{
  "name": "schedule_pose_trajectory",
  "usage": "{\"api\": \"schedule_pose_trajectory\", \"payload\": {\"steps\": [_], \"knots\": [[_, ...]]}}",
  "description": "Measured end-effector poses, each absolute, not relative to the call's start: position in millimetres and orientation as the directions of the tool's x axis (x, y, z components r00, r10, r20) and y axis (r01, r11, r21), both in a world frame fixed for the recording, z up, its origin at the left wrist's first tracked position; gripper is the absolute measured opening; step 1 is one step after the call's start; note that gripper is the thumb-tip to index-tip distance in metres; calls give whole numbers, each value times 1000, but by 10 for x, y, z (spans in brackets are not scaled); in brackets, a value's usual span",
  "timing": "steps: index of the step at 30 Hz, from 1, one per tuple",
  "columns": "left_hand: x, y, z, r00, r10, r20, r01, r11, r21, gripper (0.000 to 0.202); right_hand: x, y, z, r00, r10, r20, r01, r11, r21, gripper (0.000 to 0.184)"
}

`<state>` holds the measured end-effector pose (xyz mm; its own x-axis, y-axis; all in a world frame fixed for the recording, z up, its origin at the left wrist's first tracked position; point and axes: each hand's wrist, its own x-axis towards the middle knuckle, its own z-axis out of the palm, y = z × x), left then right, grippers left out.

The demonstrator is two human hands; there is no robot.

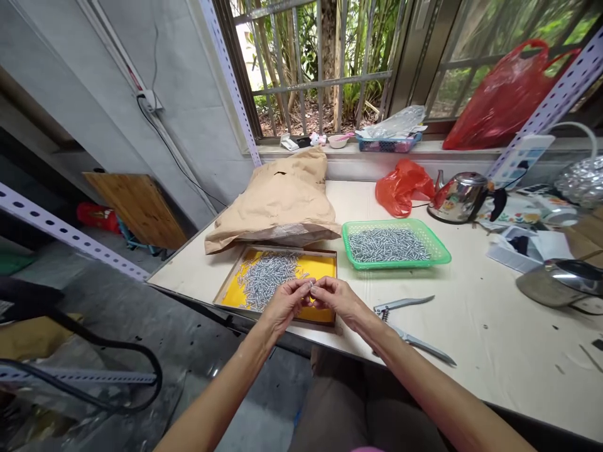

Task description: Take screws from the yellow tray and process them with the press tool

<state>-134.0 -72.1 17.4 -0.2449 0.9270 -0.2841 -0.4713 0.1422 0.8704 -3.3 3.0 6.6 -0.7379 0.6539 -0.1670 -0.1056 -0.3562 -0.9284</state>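
Note:
My left hand and my right hand meet over the front of a shallow tray with a yellow bottom. Thumbs and forefingers of both hands are pinched together on a small silvery metal piece, mostly hidden by the fingertips. Beneath and left of the hands lies a heap of small silvery metal pieces, thin and rod-like, too small to name exactly. A green plastic basket beyond my right hand holds many similar pieces.
Silver-grey pliers with spread handles lie right of my right hand. A large brown paper sack stands behind the tray, partly over its back edge. Farther right are a red plastic bag, a metal kettle and a metal pitcher.

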Motion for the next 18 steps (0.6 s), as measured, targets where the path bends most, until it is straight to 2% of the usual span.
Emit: {"api": "schedule_pose_trajectory", "payload": {"steps": [4, 11, 15, 18], "knots": [[-1328, -740, 57, -344, 899, -271, -493, 73, 867, 40, -126, -12, -51, -698, 694, -175, -96, -333, -938, 53], [-1258, -737, -96, -469, 837, -282, -490, 19, 871, 41, -204, -94, -230, -619, 781, -78, -47, -137, -990, 45], [-1251, -715, -69, -597, 754, -274, -460, -42, 887, 46, -192, -54, -221, -550, 835, -21, 104, 44, -994, 32], [-1269, -721, -10, -672, 703, -232, -349, -24, 937, 48, -157, 17, -187, -552, 831, 65, 269, 251, -930, 21]]}}
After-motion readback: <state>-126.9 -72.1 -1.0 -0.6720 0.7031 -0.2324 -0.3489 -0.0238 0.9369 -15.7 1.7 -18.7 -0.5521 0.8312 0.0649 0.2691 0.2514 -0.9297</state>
